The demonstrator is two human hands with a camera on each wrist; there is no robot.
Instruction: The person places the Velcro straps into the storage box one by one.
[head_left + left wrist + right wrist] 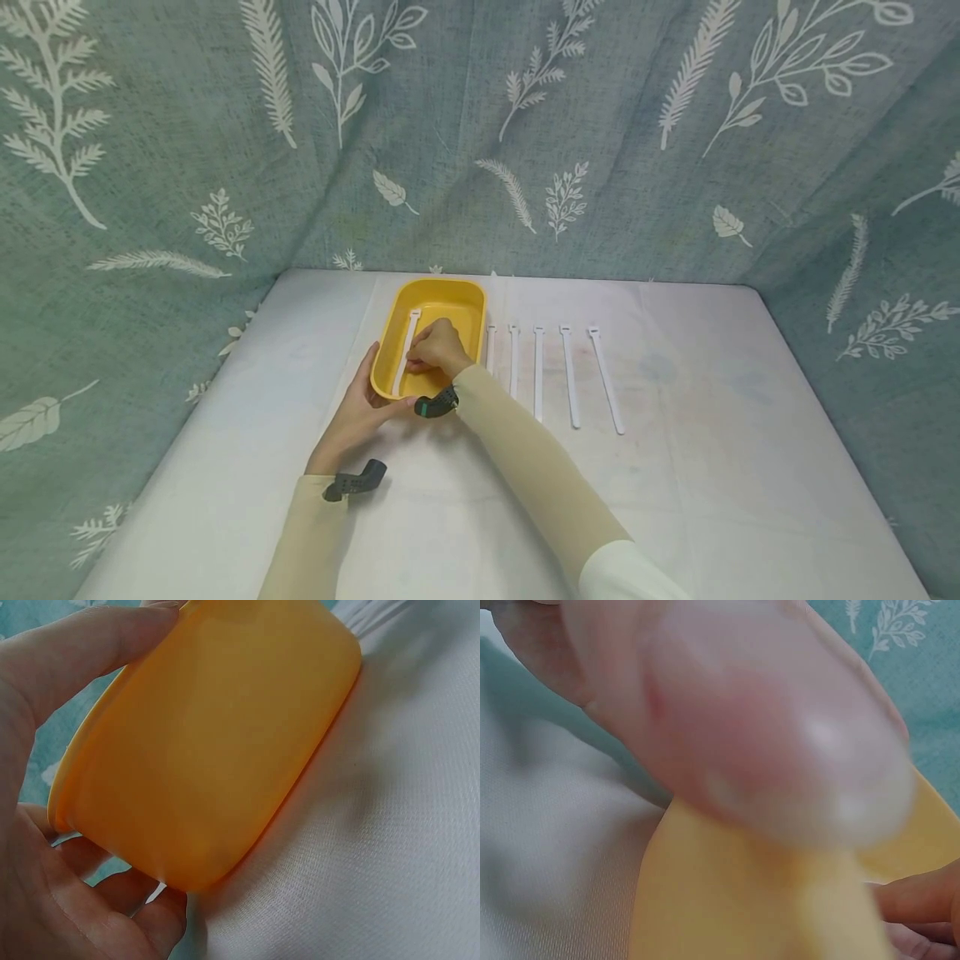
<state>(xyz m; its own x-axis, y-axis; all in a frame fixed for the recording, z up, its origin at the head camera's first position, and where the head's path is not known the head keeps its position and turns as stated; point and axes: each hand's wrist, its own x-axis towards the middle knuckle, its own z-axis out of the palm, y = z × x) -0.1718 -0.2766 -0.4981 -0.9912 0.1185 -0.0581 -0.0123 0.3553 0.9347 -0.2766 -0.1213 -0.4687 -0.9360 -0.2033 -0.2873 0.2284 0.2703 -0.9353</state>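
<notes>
A yellow tray (pixel 471 302) stands at the back left of the table. My left hand (pixel 358 419) grips its near left corner, with the thumb along the near rim and the fingers round the left side; the left wrist view shows this hold on the tray's outer wall (pixel 225 750). Inside the tray lies a white cable tie (pixel 410 333), slotted head towards the back. My right hand (pixel 441 346) reaches into the tray with curled fingers and pinches the tie around its middle. In the right wrist view the blurred thumb (pixel 780 735) hides the fingertips.
Several more white cable ties (pixel 569 375) lie in a row right of the tray, heads to the back; the right forearm partly covers the nearest ones. The table bears a white cloth (pixel 720 433). A green leaf-patterned curtain (pixel 450 108) hangs behind and at both sides.
</notes>
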